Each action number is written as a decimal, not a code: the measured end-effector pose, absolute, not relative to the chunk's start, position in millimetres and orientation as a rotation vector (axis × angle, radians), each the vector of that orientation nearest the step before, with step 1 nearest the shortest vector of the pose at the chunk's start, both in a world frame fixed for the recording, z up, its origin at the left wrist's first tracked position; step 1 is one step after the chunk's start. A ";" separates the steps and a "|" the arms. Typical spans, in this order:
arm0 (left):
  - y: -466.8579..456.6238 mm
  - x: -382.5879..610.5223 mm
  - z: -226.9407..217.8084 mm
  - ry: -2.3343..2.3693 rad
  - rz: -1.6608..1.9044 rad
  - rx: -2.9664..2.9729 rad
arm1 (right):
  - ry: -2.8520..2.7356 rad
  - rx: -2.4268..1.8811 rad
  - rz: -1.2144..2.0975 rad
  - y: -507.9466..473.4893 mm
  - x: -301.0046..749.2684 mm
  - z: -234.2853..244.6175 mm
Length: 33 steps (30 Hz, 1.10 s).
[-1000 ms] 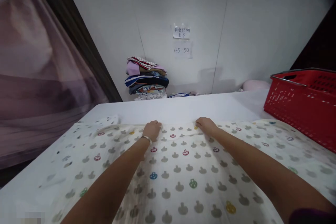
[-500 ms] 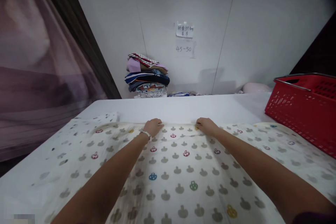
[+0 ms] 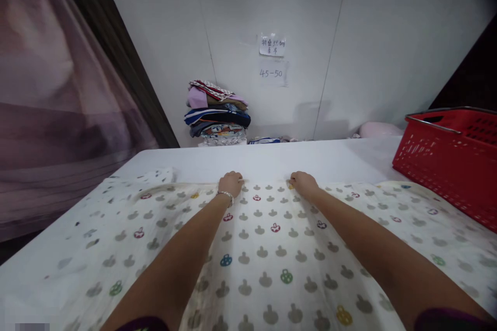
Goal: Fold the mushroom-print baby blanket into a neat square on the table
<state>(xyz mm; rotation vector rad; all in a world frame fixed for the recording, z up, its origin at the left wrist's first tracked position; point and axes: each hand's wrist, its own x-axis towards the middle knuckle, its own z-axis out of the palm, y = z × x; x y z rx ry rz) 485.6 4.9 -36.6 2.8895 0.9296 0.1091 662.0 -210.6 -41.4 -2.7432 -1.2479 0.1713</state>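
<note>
Beyond the printed cloth (image 3: 267, 240), rightward, a red basket (image 3: 446, 160); straight back, white table (image 3: 267, 161), fabric pile (image 3: 217, 114), wall (image 3: 267, 0); left hand (image 3: 231, 184), right hand (image 3: 304, 184) pinch the cloth's edge.

Pale panelled wall (image 3: 151, 26) — two paper notes (image 3: 272, 45), mauve curtain (image 3: 42, 83), white table (image 3: 267, 159).

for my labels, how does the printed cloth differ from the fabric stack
The printed cloth lies spread out; the fabric stack is folded and piled. The cloth is whitish with grey and coloured print; the stack mixes lilac, brown and blue. The left hand and right hand hold the cloth, not the stack. Both are fabric.
</note>
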 end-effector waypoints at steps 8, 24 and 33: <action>12.3 490.2 -29.3 0.859 -0.029 2.900 | -1.306 -2.762 0.314 -213.6 676.6 -35.0; 15.6 487.2 -12.7 0.747 -0.158 2.804 | -1.381 -2.634 0.525 -227.8 687.9 -22.5; 7.3 483.4 -2.5 0.777 -0.038 2.844 | -1.219 -2.611 0.670 -258.2 705.6 -14.0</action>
